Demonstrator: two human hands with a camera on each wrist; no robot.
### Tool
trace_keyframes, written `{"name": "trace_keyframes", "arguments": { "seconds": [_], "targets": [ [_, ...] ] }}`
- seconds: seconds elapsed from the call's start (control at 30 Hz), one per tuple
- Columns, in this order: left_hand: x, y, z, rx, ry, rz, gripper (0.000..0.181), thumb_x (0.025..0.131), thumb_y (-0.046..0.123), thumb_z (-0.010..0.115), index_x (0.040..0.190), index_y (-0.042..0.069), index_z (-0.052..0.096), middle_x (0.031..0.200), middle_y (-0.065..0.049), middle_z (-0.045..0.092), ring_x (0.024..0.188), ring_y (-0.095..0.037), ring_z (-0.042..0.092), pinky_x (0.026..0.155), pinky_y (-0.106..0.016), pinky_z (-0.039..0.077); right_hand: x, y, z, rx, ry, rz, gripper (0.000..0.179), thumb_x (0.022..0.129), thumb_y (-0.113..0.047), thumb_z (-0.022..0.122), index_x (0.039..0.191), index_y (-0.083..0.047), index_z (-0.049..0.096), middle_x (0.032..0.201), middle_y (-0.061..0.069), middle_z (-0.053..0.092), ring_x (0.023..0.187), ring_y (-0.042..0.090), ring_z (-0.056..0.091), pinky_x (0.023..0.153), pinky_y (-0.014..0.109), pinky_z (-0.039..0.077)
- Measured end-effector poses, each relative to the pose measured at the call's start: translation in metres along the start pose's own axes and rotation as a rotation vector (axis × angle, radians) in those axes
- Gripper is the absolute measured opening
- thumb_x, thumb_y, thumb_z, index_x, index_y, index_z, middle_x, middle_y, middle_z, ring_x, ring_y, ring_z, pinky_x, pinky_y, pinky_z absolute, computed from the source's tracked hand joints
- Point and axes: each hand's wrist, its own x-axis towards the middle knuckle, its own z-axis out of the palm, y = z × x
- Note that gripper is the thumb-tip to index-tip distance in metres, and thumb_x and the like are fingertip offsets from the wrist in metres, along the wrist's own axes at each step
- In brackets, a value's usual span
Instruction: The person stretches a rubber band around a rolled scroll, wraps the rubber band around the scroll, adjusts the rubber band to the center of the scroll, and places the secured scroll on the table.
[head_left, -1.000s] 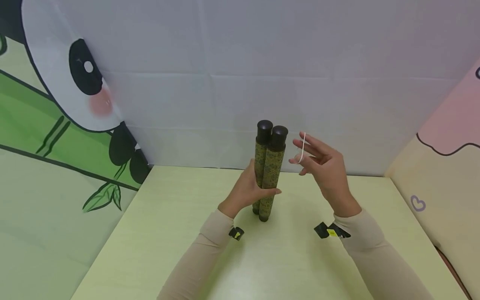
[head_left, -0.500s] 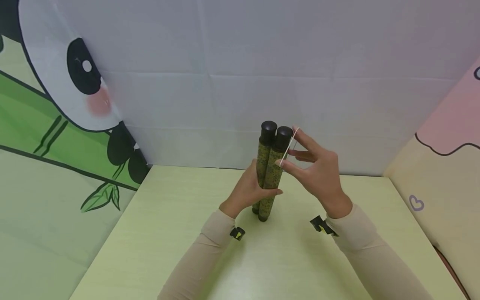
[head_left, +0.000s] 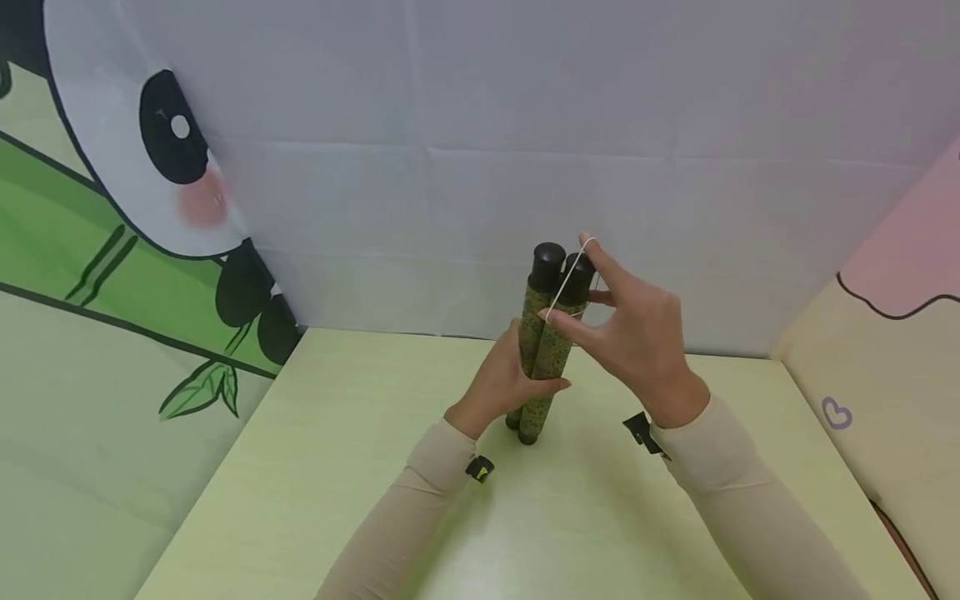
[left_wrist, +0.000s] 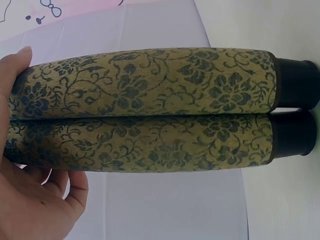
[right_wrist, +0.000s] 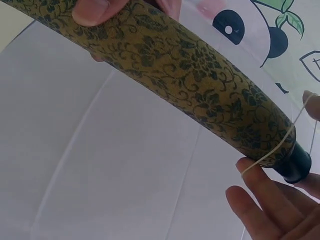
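Two rolled scrolls (head_left: 553,354), covered in green-gold floral brocade with black end knobs, stand nearly upright side by side, tilted slightly right at the top. My left hand (head_left: 495,379) grips both around their lower half, thumb across the front. In the left wrist view the lower scroll (left_wrist: 175,145) lies snug against the upper scroll (left_wrist: 200,80). With my right hand (head_left: 637,342) I hold a thin white elastic band (head_left: 567,279) stretched between thumb and fingers at the scrolls' top. The band crosses the brocade beside the black knob (right_wrist: 295,165) in the right wrist view.
A pale yellow-green table (head_left: 360,467) lies under both arms. Behind it rises a whitish cloth backdrop (head_left: 480,192), with printed cartoon panels at left and right. Small black devices sit at each wrist.
My right hand has moved left to the scrolls, and its fingers have spread the band wider, over their top ends. The left hand has tilted the scrolls' tops slightly rightward.
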Motion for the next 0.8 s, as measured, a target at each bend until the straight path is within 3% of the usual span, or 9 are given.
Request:
{"name": "trace_keyframes", "arguments": {
  "seconds": [0.07, 0.2, 0.3, 0.43, 0.8],
  "targets": [
    [0.002, 0.000, 0.002, 0.000, 0.004, 0.001, 0.090, 0.080, 0.037, 0.089, 0.147, 0.009, 0.035, 0.128, -0.006, 0.054, 0.114, -0.020, 0.057, 0.096, -0.043, 0.050, 0.007, 0.001, -0.003, -0.038, -0.046, 0.008, 0.086, 0.074, -0.041, 0.090, 0.149, -0.017, 0.054, 0.099, 0.010, 0.076, 0.074, 0.021, 0.075, 0.041, 0.032, 0.031],
    [0.004, 0.000, 0.004, 0.002, 0.020, 0.009, 0.085, 0.080, 0.035, 0.088, 0.143, 0.009, 0.038, 0.123, -0.004, 0.054, 0.109, -0.018, 0.057, 0.092, -0.042, 0.051, 0.019, 0.003, -0.008, -0.092, -0.142, 0.005, 0.087, 0.075, -0.044, 0.089, 0.150, -0.017, 0.052, 0.073, 0.005, 0.070, 0.060, 0.018, 0.069, 0.044, 0.035, 0.038],
    [0.005, -0.001, 0.006, -0.005, 0.028, 0.025, 0.081, 0.080, 0.035, 0.088, 0.140, 0.009, 0.040, 0.117, -0.003, 0.055, 0.102, -0.017, 0.057, 0.088, -0.040, 0.052, 0.026, 0.002, -0.011, -0.129, -0.180, -0.027, 0.087, 0.076, -0.043, 0.089, 0.150, -0.015, 0.052, 0.059, 0.001, 0.058, 0.046, 0.015, 0.049, 0.044, 0.034, 0.034],
    [0.005, 0.000, 0.010, 0.019, 0.009, 0.032, 0.081, 0.081, 0.038, 0.086, 0.141, 0.008, 0.040, 0.117, -0.002, 0.054, 0.100, -0.016, 0.057, 0.085, -0.037, 0.052, 0.031, 0.001, -0.015, -0.154, -0.197, -0.058, 0.082, 0.076, -0.043, 0.089, 0.145, -0.012, 0.057, 0.055, -0.003, 0.049, 0.048, 0.014, 0.025, 0.046, 0.033, 0.026],
    [0.004, 0.007, 0.012, 0.086, 0.005, -0.007, 0.085, 0.081, 0.039, 0.087, 0.143, 0.006, 0.039, 0.120, -0.005, 0.054, 0.104, -0.019, 0.057, 0.087, -0.040, 0.052, 0.046, -0.006, -0.020, -0.219, -0.383, -0.004, 0.076, 0.080, -0.049, 0.084, 0.143, -0.015, 0.060, 0.067, 0.001, 0.064, 0.050, 0.017, 0.045, 0.050, 0.036, 0.042]
  ]
}}
